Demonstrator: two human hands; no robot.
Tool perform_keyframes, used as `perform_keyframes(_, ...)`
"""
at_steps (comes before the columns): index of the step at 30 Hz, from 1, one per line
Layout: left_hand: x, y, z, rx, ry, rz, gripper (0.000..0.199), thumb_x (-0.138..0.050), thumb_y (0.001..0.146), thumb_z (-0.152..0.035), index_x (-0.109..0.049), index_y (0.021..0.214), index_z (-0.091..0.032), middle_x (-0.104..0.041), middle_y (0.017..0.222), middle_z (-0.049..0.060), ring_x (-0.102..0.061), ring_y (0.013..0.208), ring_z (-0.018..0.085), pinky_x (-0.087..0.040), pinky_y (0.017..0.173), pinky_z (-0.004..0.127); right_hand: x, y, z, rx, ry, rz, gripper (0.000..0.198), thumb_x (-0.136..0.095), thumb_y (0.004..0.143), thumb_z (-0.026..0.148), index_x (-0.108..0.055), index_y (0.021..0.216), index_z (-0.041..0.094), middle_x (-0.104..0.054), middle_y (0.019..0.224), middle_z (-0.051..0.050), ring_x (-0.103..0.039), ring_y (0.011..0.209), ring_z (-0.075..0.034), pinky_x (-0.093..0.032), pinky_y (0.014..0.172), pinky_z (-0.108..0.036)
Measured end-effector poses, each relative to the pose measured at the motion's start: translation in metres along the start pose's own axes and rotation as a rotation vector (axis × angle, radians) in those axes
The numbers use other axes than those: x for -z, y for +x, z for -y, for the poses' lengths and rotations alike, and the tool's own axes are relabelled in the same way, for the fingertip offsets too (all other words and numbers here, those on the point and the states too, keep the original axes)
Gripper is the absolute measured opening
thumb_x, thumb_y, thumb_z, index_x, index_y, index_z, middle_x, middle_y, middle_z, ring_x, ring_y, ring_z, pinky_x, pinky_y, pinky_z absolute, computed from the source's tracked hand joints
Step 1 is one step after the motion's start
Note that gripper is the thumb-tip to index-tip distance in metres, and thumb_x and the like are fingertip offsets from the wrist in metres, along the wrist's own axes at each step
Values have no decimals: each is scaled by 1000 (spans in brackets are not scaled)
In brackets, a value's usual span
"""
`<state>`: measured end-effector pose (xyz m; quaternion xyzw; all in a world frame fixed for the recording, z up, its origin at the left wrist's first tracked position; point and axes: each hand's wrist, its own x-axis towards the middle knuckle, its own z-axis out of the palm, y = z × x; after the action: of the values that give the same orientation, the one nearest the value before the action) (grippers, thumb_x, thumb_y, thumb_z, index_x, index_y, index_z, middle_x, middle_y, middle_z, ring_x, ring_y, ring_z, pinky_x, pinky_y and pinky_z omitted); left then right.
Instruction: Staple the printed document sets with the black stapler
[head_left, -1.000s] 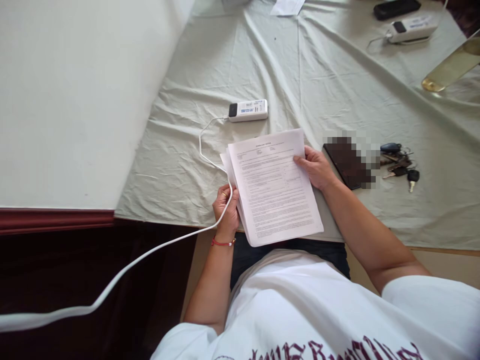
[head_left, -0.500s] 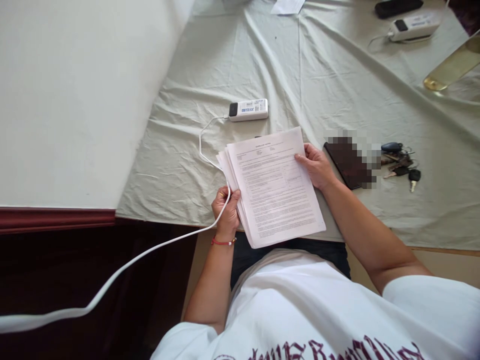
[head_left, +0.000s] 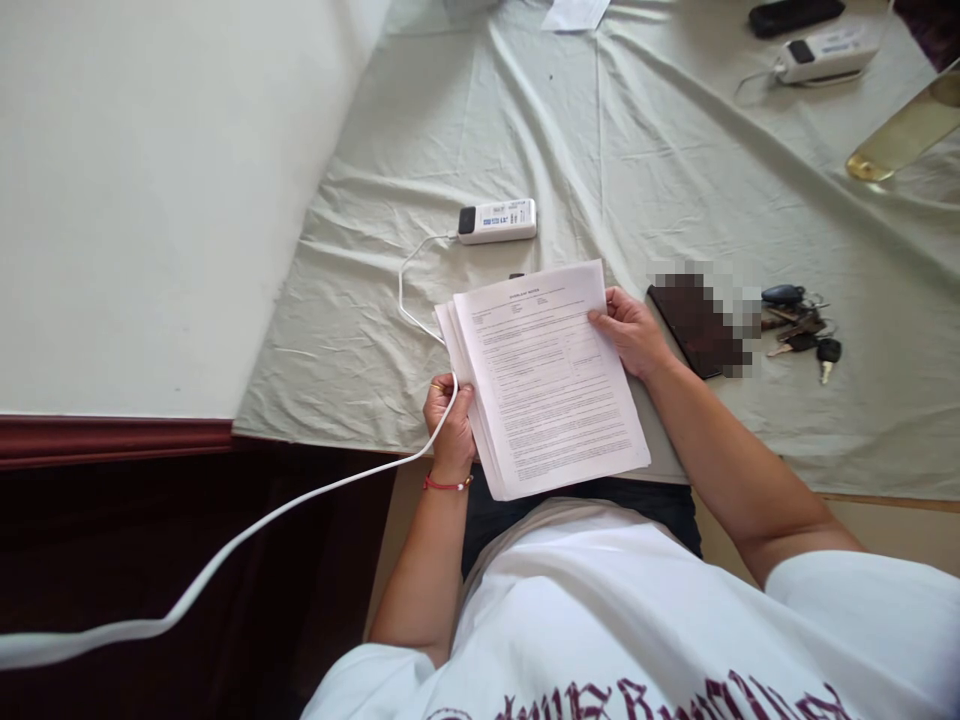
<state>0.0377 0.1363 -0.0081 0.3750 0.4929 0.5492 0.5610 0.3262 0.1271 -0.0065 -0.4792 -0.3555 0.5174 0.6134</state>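
Observation:
A stack of printed paper sheets (head_left: 559, 385) is held up, tilted, over the front edge of the table, its sheets slightly fanned at the left. My left hand (head_left: 450, 420) pinches the stack's left edge between thumb and fingers. On the upper right edge, my right hand (head_left: 630, 330) grips the sheets with its thumb on top; most of its fingers are hidden behind the paper. A white cable (head_left: 322, 487) passes in front of my left hand and the paper's left edge. It leads to a white power bank (head_left: 497, 221) lying beyond the stack.
A dark phone (head_left: 697, 325), partly blurred out, and a bunch of keys (head_left: 802, 325) lie right of my right hand. Farther right are a second power bank (head_left: 829, 55), a black case (head_left: 795, 15) and a bottle with yellowish liquid (head_left: 904, 125). A wrinkled cloth (head_left: 360, 340) covers the table.
The stack has dipped slightly and shifted a little to the left, with its left sheets a bit more fanned. Both hands keep their hold on it.

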Motion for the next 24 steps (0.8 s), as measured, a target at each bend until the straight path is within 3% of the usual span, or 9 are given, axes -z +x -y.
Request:
perform_keyframes(5,0,0,0,-88,-2,-10,35,-84,67,-22,-56,88,-23,-60,86,-5,-59,76,9,-49,74,21,-1,0,2,-4,-18,-4,37,-82,75,49,-58,92,27,-69,83,3,-61,67,-15,-52,61,-29)
perform_keyframes(10,2,0,1,-39,12,0,31,-86,65,-23,-60,80,-20,-62,79,-4,-59,72,9,-49,72,22,-2,-1,4,-8,16,-8,37,-84,73,49,-59,90,26,-68,79,3,-59,65,-15,-52,60,-28)
perform_keyframes(24,4,2,1,10,-33,6,27,-89,62,-25,-74,83,-22,-72,81,-2,-66,75,13,-54,77,27,-1,-1,5,-8,48,-23,40,-85,72,49,-58,90,27,-68,85,3,-62,71,-17,-55,69,-31)
